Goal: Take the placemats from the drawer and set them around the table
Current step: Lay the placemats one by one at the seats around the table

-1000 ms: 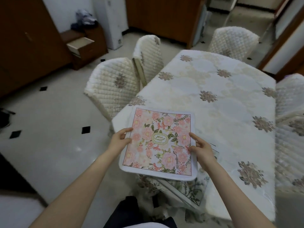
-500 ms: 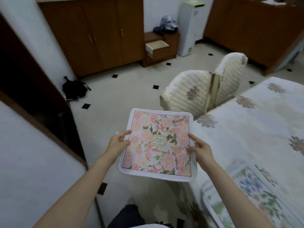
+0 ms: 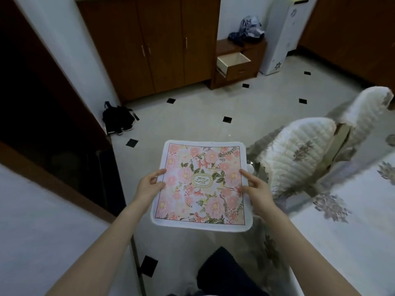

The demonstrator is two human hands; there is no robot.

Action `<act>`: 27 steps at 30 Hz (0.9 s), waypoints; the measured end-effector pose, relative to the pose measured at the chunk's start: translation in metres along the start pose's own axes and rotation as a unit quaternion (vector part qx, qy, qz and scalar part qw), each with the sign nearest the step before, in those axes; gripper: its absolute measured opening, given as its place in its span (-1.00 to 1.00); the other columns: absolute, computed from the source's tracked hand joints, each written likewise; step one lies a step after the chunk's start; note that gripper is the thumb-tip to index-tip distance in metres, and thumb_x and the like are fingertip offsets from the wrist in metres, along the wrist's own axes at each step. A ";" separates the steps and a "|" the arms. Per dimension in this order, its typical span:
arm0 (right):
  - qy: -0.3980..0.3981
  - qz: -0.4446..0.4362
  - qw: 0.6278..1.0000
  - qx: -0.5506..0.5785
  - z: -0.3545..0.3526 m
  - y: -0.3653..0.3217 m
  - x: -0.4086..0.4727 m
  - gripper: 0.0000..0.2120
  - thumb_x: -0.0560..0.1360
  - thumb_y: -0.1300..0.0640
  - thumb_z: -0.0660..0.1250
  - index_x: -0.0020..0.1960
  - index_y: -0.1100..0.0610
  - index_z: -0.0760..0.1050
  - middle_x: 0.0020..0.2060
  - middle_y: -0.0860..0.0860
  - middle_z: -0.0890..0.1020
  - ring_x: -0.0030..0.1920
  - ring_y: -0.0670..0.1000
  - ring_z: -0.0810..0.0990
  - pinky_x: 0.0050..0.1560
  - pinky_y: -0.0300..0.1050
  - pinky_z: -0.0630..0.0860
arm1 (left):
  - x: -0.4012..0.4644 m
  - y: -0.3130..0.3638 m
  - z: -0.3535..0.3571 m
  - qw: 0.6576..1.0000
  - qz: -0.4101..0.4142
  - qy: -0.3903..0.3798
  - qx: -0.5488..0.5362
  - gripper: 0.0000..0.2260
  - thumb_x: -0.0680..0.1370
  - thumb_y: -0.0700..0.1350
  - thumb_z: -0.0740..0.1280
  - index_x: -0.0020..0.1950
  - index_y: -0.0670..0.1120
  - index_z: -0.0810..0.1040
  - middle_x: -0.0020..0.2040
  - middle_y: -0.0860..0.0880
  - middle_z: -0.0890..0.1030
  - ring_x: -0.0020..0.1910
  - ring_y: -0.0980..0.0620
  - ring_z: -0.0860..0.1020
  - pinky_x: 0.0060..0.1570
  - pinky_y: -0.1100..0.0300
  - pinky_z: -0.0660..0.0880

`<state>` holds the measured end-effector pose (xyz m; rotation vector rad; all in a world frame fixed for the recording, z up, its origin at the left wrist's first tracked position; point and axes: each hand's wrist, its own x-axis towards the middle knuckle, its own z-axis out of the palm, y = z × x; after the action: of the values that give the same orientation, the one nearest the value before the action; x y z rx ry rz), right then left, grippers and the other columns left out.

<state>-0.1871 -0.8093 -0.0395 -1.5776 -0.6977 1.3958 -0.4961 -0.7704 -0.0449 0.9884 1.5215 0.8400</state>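
A pink floral placemat [image 3: 203,184] with a white border and a green oval label is held flat in front of me, over the floor to the left of the table. My left hand [image 3: 149,185] grips its left edge and my right hand [image 3: 255,192] grips its right edge. The table [image 3: 352,221], under a cream floral cloth, lies at the right edge of the view. The open drawer [image 3: 234,60] of a small wooden chest stands at the far wall.
Two chairs in quilted cream covers [image 3: 299,154] stand at the table's left side. A dark wooden cabinet [image 3: 154,43] lines the far wall, a black bag [image 3: 117,117] lies on the tiled floor, and a wall with a dark doorway [image 3: 42,124] is close on my left.
The view has swung left, away from the table toward the cabinet and drawer. The pink placemat stays in both hands; the blue floral placemat on the table has left the view.
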 end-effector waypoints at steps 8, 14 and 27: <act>-0.005 -0.007 1.000 0.005 0.014 -0.069 0.142 -0.43 0.44 0.49 0.27 0.36 0.07 0.45 0.09 0.10 0.64 0.00 0.12 0.67 -0.07 0.07 0.65 | 0.139 0.068 0.031 0.999 0.030 0.010 0.034 -0.57 0.49 -0.41 0.26 0.29 -0.06 0.52 0.30 -0.12 0.50 0.16 -0.04 0.55 -0.05 0.22 0.57; 0.003 -0.021 1.000 -0.019 0.018 -0.140 0.237 -0.45 0.48 0.47 0.24 0.37 0.05 0.43 0.14 0.09 0.60 0.01 0.10 0.65 -0.08 0.06 0.65 | 0.226 0.140 0.061 0.997 0.056 0.022 0.044 -0.56 0.49 -0.43 0.25 0.32 -0.13 0.50 0.33 -0.04 0.46 0.20 0.13 0.41 -0.12 0.50 0.43; 0.100 -0.042 0.994 -0.009 -0.009 -0.226 0.428 -0.51 0.45 0.43 0.30 0.33 0.11 0.48 0.09 0.07 0.60 -0.05 0.04 0.66 -0.14 -0.10 0.65 | 0.450 0.244 0.154 0.995 0.056 -0.068 0.042 -0.62 0.52 -0.39 0.25 0.27 -0.07 0.53 0.01 0.02 0.58 -0.10 -0.04 0.65 -0.19 0.18 0.63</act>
<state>-0.0576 -0.3430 -0.0395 -1.6560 -0.6505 1.1539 -0.3390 -0.2595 -0.0300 1.1777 1.4047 0.7750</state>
